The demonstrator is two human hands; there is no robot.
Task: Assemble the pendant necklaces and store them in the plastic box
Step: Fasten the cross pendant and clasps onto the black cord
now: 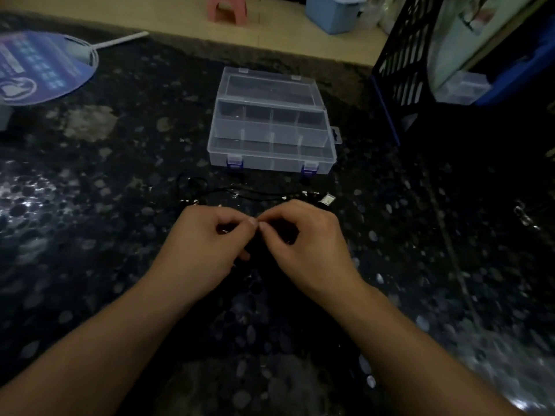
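My left hand (pixel 207 241) and my right hand (pixel 303 238) meet fingertip to fingertip over the dark speckled table (pixel 90 205). Both pinch a small necklace part between thumb and forefinger; the piece itself is too small and dark to make out. Just beyond my hands lie black necklace cords (pixel 255 193) with small metal ends, and a small square pendant (pixel 326 199) sits to the right of them. The clear plastic box (pixel 270 163) stands open behind the cords, its lid folded back, with several divided compartments.
A round blue hand fan (pixel 42 67) lies at the far left. A black lattice crate (pixel 402 55) stands at the back right, holding a small clear container (pixel 462 88). A pink stool (pixel 226 9) and a blue bin (pixel 333 13) are on the floor beyond the table.
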